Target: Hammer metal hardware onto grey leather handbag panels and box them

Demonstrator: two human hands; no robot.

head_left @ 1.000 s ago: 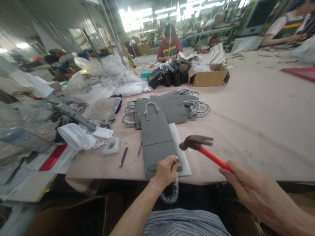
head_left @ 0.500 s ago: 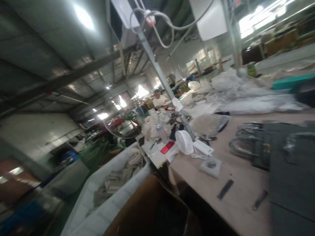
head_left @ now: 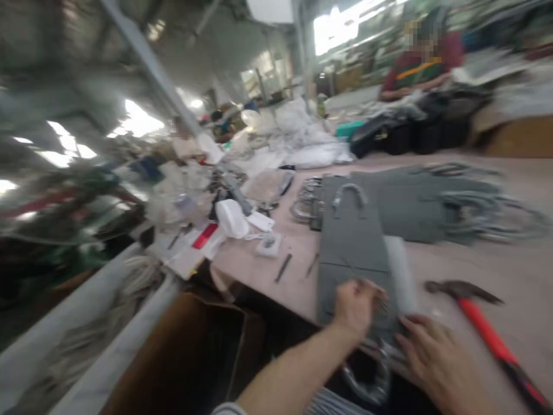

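Note:
A long flat grey bag panel (head_left: 354, 242) lies on the table in front of me, with a curved plastic-wrapped handle (head_left: 349, 196) at its far end. Another wrapped handle (head_left: 371, 380) hangs at the near edge. My left hand (head_left: 356, 305) is closed over the near part of the panel; what its fingers pinch is blurred. My right hand (head_left: 440, 357) has its fingers extended, somewhat apart, with the tips at the panel's right edge. To the right of it lies a hammer (head_left: 484, 328) with a red and black handle.
More grey panels with wrapped handles (head_left: 415, 202) lie beyond. Two dark strips, a white fan (head_left: 232, 219) and a red item (head_left: 205, 236) are on the left. An open brown box (head_left: 173, 346) stands below the table edge. A person (head_left: 423, 63) sits across the table.
My view has swung to the right and down. Both my hands, the hammer and the person across the table have come into sight.

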